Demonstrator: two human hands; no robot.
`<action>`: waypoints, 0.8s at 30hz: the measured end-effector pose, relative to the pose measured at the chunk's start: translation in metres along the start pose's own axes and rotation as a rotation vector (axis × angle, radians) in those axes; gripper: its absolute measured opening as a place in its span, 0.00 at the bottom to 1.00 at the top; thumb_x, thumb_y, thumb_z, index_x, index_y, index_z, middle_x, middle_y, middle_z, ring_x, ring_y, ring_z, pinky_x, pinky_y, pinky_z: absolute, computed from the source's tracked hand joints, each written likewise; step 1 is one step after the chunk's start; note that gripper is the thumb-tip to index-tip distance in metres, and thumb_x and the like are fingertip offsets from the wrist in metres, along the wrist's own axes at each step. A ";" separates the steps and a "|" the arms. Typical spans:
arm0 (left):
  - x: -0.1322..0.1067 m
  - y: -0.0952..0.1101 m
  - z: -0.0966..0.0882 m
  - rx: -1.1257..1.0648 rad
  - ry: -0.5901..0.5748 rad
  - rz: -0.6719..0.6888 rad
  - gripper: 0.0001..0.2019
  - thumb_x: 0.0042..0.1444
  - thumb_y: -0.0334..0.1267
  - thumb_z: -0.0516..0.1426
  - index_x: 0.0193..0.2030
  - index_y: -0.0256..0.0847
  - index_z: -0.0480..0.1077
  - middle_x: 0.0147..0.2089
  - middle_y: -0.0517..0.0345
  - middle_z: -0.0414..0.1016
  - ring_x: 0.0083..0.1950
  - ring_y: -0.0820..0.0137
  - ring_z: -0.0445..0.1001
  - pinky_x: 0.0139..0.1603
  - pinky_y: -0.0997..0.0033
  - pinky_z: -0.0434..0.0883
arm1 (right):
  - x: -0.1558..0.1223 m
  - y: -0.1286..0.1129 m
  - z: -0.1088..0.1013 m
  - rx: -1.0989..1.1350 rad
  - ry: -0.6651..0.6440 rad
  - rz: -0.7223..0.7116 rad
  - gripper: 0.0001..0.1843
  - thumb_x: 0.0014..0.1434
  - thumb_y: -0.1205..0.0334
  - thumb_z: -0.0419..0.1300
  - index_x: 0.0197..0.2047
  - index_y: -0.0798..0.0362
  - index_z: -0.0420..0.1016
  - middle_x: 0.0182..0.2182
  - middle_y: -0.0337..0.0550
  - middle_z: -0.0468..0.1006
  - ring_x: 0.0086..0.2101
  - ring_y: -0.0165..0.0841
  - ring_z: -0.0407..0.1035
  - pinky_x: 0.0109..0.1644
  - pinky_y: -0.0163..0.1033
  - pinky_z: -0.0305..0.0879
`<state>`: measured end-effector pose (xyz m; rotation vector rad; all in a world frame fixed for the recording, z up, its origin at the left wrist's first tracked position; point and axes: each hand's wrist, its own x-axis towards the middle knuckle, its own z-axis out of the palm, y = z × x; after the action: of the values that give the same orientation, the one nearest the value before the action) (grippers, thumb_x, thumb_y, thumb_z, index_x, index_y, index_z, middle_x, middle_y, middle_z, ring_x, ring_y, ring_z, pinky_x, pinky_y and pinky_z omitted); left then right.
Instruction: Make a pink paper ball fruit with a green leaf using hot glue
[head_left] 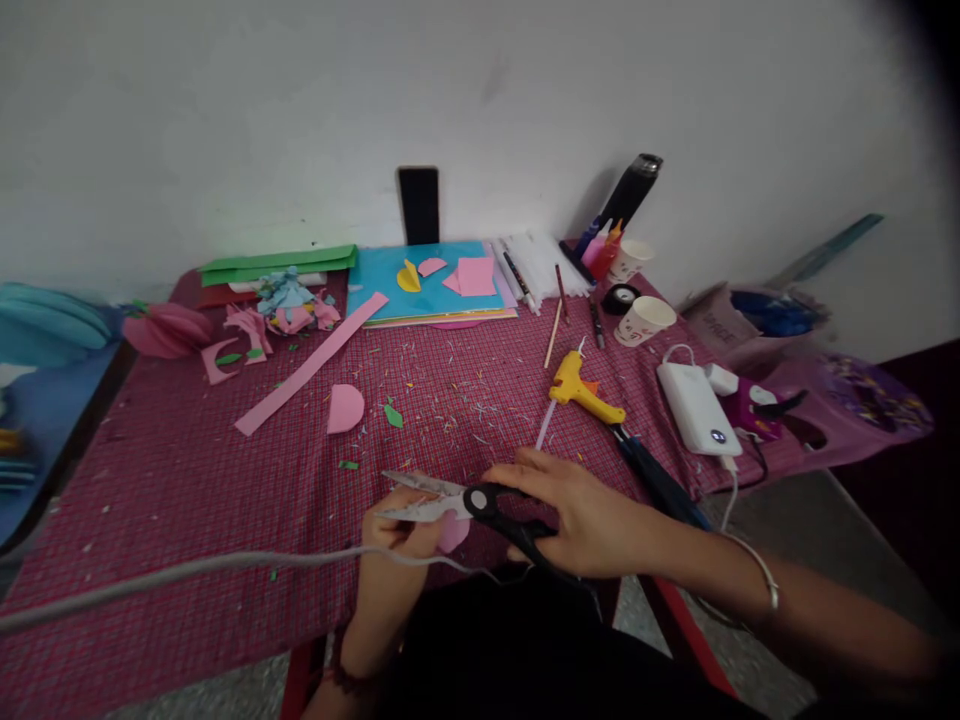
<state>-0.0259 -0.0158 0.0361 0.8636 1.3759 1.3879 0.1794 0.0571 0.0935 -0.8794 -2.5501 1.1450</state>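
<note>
My right hand (577,510) grips a pair of black-handled scissors (480,502), whose blades are spread apart and point left. Between and below the blades, my left hand (401,540) pinches a small pink paper piece (454,532). Its fingertips are partly hidden behind the blades. Just beyond my hands lie a folded pink half-round paper (346,408) and a green paper scrap (393,415). A yellow glue gun (581,388) with a glue stick in its back rests beyond my right hand.
A long pink strip (311,365) crosses the table's left side. Coloured sheets (375,285), a phone (419,205) and paper cups (645,320) stand along the wall. A white power bank (697,408) sits at right. A white cord (225,563) runs across the front.
</note>
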 end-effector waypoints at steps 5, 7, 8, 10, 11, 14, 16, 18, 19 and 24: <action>0.001 0.003 0.001 0.002 0.011 0.001 0.04 0.48 0.36 0.65 0.26 0.40 0.76 0.28 0.59 0.78 0.31 0.69 0.73 0.34 0.72 0.70 | -0.001 -0.001 -0.005 -0.038 -0.016 0.008 0.31 0.55 0.60 0.65 0.61 0.52 0.66 0.48 0.52 0.72 0.47 0.41 0.68 0.51 0.46 0.67; 0.002 0.006 0.002 -0.006 -0.003 0.020 0.05 0.48 0.36 0.65 0.26 0.40 0.75 0.28 0.60 0.77 0.30 0.70 0.72 0.33 0.74 0.70 | -0.002 -0.002 -0.008 -0.047 -0.020 0.015 0.31 0.54 0.59 0.65 0.61 0.52 0.65 0.48 0.52 0.71 0.47 0.41 0.68 0.51 0.46 0.67; 0.002 0.007 0.003 -0.014 -0.015 0.022 0.04 0.48 0.36 0.65 0.26 0.40 0.75 0.28 0.60 0.76 0.29 0.71 0.71 0.32 0.74 0.69 | -0.002 -0.003 -0.009 -0.048 -0.018 0.018 0.32 0.55 0.59 0.65 0.61 0.52 0.65 0.48 0.51 0.71 0.46 0.41 0.68 0.51 0.46 0.67; 0.003 0.010 0.006 -0.040 -0.028 0.008 0.05 0.47 0.36 0.65 0.26 0.40 0.75 0.27 0.61 0.75 0.28 0.73 0.69 0.30 0.76 0.67 | -0.002 -0.004 -0.009 -0.045 -0.013 0.024 0.31 0.55 0.58 0.65 0.61 0.52 0.65 0.47 0.51 0.71 0.46 0.40 0.68 0.50 0.46 0.67; 0.003 0.011 0.007 -0.057 -0.027 -0.010 0.04 0.47 0.36 0.64 0.26 0.40 0.75 0.26 0.61 0.74 0.28 0.73 0.69 0.29 0.76 0.67 | -0.002 -0.004 -0.009 -0.042 -0.011 0.026 0.31 0.55 0.58 0.65 0.61 0.52 0.65 0.46 0.50 0.71 0.45 0.40 0.68 0.50 0.45 0.67; 0.003 0.015 0.012 -0.110 -0.024 -0.075 0.04 0.48 0.36 0.64 0.27 0.39 0.75 0.25 0.62 0.71 0.27 0.73 0.67 0.27 0.77 0.65 | -0.002 -0.003 -0.007 -0.027 -0.005 0.021 0.30 0.56 0.58 0.65 0.61 0.53 0.66 0.44 0.49 0.71 0.42 0.38 0.69 0.48 0.44 0.68; 0.002 0.016 0.015 -0.139 -0.025 -0.096 0.05 0.48 0.37 0.64 0.27 0.39 0.75 0.24 0.62 0.70 0.26 0.74 0.66 0.26 0.77 0.64 | -0.002 0.000 -0.005 -0.013 0.008 0.005 0.29 0.56 0.58 0.64 0.60 0.53 0.66 0.43 0.48 0.71 0.41 0.38 0.69 0.46 0.44 0.68; 0.002 0.016 0.016 -0.152 -0.020 -0.093 0.05 0.49 0.37 0.64 0.26 0.39 0.75 0.25 0.62 0.71 0.27 0.75 0.67 0.28 0.78 0.65 | -0.003 0.003 -0.004 -0.001 0.024 -0.014 0.28 0.57 0.59 0.64 0.59 0.53 0.67 0.43 0.48 0.72 0.41 0.38 0.69 0.45 0.43 0.68; 0.002 0.016 0.016 -0.154 -0.021 -0.090 0.05 0.49 0.37 0.64 0.26 0.39 0.75 0.25 0.62 0.71 0.27 0.74 0.67 0.28 0.78 0.65 | -0.003 0.005 -0.003 0.002 0.031 -0.022 0.27 0.57 0.59 0.64 0.59 0.53 0.67 0.43 0.49 0.73 0.42 0.38 0.69 0.45 0.43 0.68; 0.003 0.012 0.014 -0.155 -0.024 -0.044 0.04 0.49 0.37 0.64 0.26 0.41 0.77 0.26 0.60 0.75 0.29 0.74 0.69 0.30 0.77 0.68 | -0.005 0.007 0.005 0.036 0.065 -0.065 0.25 0.58 0.65 0.62 0.59 0.54 0.68 0.45 0.48 0.76 0.42 0.36 0.70 0.45 0.41 0.68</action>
<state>-0.0152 -0.0079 0.0493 0.7413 1.2443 1.4253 0.1842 0.0546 0.0848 -0.8058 -2.4795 1.1207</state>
